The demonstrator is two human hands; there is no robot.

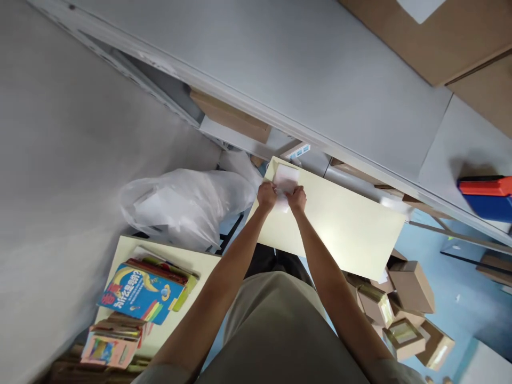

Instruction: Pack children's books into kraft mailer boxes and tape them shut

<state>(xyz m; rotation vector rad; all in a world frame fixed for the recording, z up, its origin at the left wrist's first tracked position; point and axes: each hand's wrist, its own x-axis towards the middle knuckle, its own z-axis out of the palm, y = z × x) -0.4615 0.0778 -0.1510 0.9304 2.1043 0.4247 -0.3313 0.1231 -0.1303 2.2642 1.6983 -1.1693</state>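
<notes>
My left hand (pixel 266 195) and my right hand (pixel 296 199) are close together over the far left corner of a pale yellow table (pixel 344 224). Both are closed on a small white sheet of paper (pixel 285 180), which lies partly on the table top. The fingers pinch its near edge. My forearms reach out from below.
A large clear plastic bag (pixel 188 205) bulges left of the table. A second pale table (pixel 124 250) at lower left carries a stack of colourful books (pixel 138 293). Several small cardboard boxes (pixel 400 309) lie on the blue floor at right. Grey shelving (pixel 320 80) runs across the top.
</notes>
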